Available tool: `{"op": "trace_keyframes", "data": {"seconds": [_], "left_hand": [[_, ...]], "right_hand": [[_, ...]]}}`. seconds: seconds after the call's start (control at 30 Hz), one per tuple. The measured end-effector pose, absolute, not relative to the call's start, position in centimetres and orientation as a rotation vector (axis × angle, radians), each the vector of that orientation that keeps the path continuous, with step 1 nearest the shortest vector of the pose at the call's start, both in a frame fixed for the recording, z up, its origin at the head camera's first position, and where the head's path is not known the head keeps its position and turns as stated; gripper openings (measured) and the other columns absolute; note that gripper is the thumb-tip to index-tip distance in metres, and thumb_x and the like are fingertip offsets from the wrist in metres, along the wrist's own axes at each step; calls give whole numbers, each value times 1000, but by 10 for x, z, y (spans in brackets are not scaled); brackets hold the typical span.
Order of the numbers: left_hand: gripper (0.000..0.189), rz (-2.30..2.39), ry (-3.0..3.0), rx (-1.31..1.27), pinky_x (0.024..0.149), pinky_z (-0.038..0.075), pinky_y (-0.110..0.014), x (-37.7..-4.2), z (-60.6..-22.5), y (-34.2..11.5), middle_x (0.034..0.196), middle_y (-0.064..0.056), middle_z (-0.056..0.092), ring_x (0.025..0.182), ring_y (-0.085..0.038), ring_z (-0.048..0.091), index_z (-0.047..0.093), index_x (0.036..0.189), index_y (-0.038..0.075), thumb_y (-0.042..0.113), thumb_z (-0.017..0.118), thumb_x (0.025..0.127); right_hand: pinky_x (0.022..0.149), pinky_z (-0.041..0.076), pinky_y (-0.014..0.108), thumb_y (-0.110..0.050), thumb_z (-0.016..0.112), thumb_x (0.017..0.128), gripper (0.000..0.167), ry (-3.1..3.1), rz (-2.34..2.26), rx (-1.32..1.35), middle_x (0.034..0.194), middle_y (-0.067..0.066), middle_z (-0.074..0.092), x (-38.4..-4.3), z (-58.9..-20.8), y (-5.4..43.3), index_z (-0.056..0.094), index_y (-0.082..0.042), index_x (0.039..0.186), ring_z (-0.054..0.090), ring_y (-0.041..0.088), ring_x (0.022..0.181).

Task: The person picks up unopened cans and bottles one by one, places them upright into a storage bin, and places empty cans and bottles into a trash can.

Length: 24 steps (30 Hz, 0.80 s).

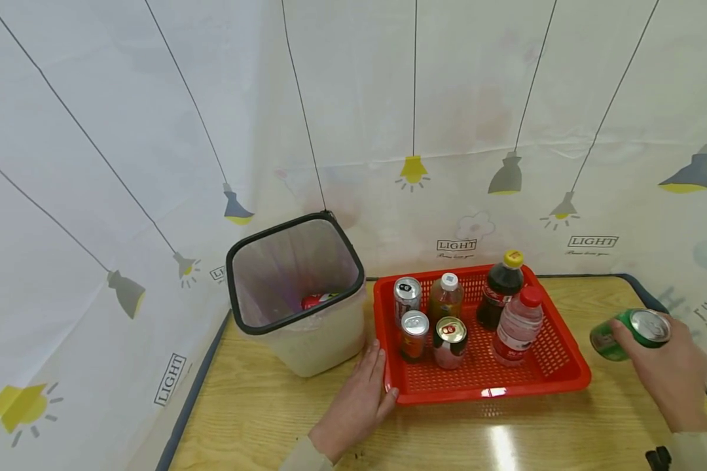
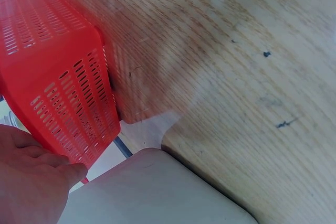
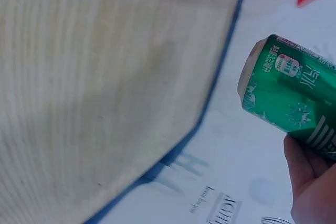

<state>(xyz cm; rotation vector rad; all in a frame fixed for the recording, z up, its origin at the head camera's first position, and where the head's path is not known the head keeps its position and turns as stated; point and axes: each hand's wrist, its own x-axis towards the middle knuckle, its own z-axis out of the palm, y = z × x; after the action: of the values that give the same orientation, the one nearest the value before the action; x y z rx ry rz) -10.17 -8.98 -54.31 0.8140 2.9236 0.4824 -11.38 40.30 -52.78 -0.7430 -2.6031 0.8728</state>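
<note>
My right hand (image 1: 671, 366) grips a green soda can (image 3: 294, 93), held tilted to the right of the red basket (image 1: 483, 395). My left hand (image 1: 359, 399) rests against the basket's left end, its fingers extended along the side and the thumb near the front corner. Inside the basket stand a silver can (image 1: 408, 294), an orange-brown can (image 1: 414, 340), a dark-and-pink can (image 1: 450, 347), a small white-capped bottle (image 1: 446, 297), a cola bottle with a yellow cap (image 1: 501, 288) and a pink bottle with a red cap (image 1: 518, 327).
A whitish bin (image 1: 324, 347) with a black rim stands left of the basket, a red can (image 1: 318, 301) lying inside it. The wooden table (image 1: 241, 418) meets a lamp-printed sheet (image 1: 353, 131) behind and on both sides.
</note>
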Motion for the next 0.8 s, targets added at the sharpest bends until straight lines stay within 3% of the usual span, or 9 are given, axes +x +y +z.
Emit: {"op": "trace_keyframes", "data": {"seconds": [0.1, 0.17, 0.3, 0.33, 0.43, 0.53, 0.63, 0.7, 0.8], "left_hand": [[70, 489, 2920, 817, 122, 31, -49, -102, -543, -90, 170, -21, 17, 156, -32, 22, 27, 160, -7, 36, 48, 109], [70, 495, 2918, 816, 122, 30, -48, -102, -543, -90, 170, -21, 17, 156, -32, 22, 27, 160, -7, 37, 47, 109], [70, 509, 2907, 801, 122, 29, -48, -102, -543, -90, 170, -21, 16, 156, -33, 22, 27, 160, -7, 37, 47, 109], [70, 510, 2905, 799, 122, 29, -48, -102, -543, -90, 170, -21, 16, 156, -33, 21, 27, 160, -6, 37, 47, 109], [70, 504, 2897, 793, 122, 30, -49, -103, -542, -91, 171, -21, 16, 156, -33, 21, 26, 160, -6, 37, 47, 109], [70, 495, 2898, 794, 122, 30, -50, -103, -543, -90, 171, -21, 16, 156, -33, 22, 26, 160, -6, 37, 46, 109], [69, 495, 2902, 795, 122, 31, -50, -102, -542, -90, 171, -21, 16, 156, -33, 22, 27, 160, -6, 37, 46, 109], [69, 488, 2905, 798, 121, 31, -50, -102, -542, -90, 171, -20, 16, 156, -32, 22, 27, 160, -6, 37, 46, 109], [69, 484, 2908, 801, 121, 31, -50, -102, -542, -90, 171, -20, 17, 157, -31, 21, 28, 160, -6, 37, 47, 109]], "right_hand": [[86, 46, 67, -46, 65, 97, 85, -2579, 842, -727, 128, 45, 52, -106, -517, 401, 37, 17, 147, 55, 60, 107], [71, 51, 52, -42, 67, 97, 80, -2560, 846, -699, 127, 44, 54, -102, -509, 399, 41, 16, 145, 57, 60, 105], [60, 35, 24, -35, 67, 99, 75, -2553, 902, -678, 129, 43, 54, -97, -494, 394, 40, 14, 148, 58, 58, 106], [60, 32, 22, -36, 67, 99, 75, -2560, 915, -690, 131, 43, 53, -96, -490, 392, 39, 13, 149, 58, 58, 109], [68, 50, 37, -36, 65, 100, 79, -2558, 970, -732, 140, 43, 48, -93, -480, 386, 32, 10, 155, 54, 59, 119], [70, 52, 32, -37, 66, 99, 81, -2555, 970, -734, 142, 42, 47, -89, -471, 379, 30, 8, 156, 54, 58, 120], [61, 39, 9, -35, 69, 98, 79, -2512, 1004, -708, 142, 38, 50, -84, -464, 371, 34, 4, 156, 64, 21, 104], [58, 30, 3, -32, 70, 97, 75, -2473, 1030, -686, 141, 35, 52, -80, -459, 365, 37, 2, 155, 53, -3, 93], [73, 39, 0, -29, 69, 98, 72, -2427, 1088, -701, 148, 28, 49, -75, -450, 353, 36, -5, 158, 50, -8, 104]]}}
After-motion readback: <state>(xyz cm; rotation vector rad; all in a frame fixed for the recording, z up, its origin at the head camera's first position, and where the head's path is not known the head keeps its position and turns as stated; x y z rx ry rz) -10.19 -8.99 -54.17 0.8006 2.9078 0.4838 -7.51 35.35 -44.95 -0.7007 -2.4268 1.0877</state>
